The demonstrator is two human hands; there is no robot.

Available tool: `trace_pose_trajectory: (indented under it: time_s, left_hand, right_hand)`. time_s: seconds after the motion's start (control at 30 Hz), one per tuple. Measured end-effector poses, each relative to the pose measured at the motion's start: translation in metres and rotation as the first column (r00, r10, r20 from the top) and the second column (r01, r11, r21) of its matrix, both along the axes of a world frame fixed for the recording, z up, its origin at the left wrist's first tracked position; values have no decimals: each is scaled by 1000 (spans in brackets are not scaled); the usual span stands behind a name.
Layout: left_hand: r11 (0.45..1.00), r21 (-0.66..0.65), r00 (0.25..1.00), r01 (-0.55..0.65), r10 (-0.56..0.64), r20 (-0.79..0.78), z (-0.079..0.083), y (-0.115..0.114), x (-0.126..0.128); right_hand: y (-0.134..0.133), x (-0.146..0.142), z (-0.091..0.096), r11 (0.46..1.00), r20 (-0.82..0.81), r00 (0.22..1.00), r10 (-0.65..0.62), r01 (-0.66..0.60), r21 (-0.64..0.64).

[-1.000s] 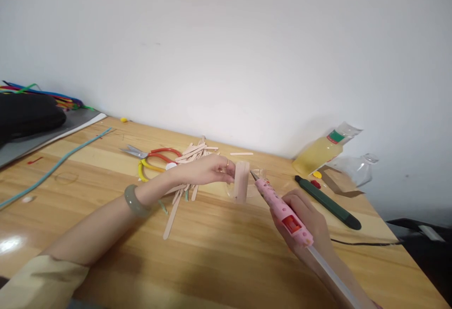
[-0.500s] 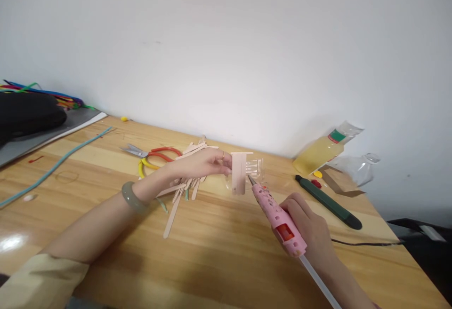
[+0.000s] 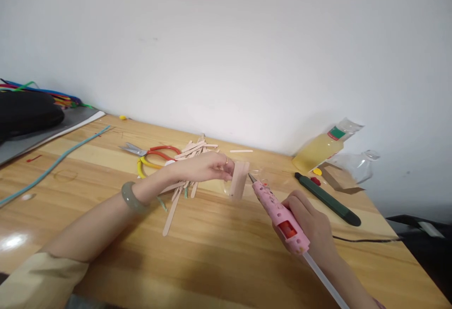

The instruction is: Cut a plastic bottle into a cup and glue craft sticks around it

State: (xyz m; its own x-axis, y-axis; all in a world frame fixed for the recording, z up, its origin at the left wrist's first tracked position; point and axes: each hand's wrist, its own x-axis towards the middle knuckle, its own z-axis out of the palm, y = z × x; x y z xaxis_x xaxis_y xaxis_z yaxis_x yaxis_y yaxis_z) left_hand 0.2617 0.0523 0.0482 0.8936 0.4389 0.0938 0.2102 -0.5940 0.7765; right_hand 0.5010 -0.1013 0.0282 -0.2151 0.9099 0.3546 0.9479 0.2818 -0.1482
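Between the fingers of my left hand [image 3: 215, 167] is a small panel of flat wooden craft sticks [image 3: 240, 179], tilted and slightly blurred. My right hand [image 3: 310, 224] is wrapped round a pink hot glue gun [image 3: 278, 215], with a clear glue stick [image 3: 325, 278] coming out of its rear. The gun's metal nozzle points up and left, close to the panel's right edge; whether they touch I cannot tell. Behind my left wrist lies a pile of loose craft sticks [image 3: 193, 149]. One single craft stick [image 3: 241, 151] rests beyond the panel.
Scissors [image 3: 150, 154] with red and yellow handles lie left of the pile. On the right are a dark green cutter [image 3: 328, 199], a tilted bottle of yellow liquid [image 3: 319, 149] and a clear plastic bottle piece [image 3: 360, 165]. A blue pipe cleaner [image 3: 60, 161] and a black case [image 3: 30, 113] are at left.
The panel has tilted and turned in my left hand, and the clear structure seen beside it is now mostly out of sight. The glue gun has barely moved.
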Motion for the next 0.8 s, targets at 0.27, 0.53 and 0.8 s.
trace_pose_trajectory:
  time_s: [0.27, 0.53, 0.8]
  left_hand:
    - [999, -16, 999, -31, 32, 40, 2, 2, -3]
    - [984, -158, 989, -84, 102, 109, 1, 8, -8]
    - [968, -252, 979, -16, 66, 194, -4, 17, -12]
  right_hand:
    - [3, -2, 5, 992, 85, 990, 109, -114, 48]
    - [1, -3, 4, 991, 111, 987, 117, -123, 49]
    - [-2, 7, -3, 995, 131, 986, 102, -104, 2]
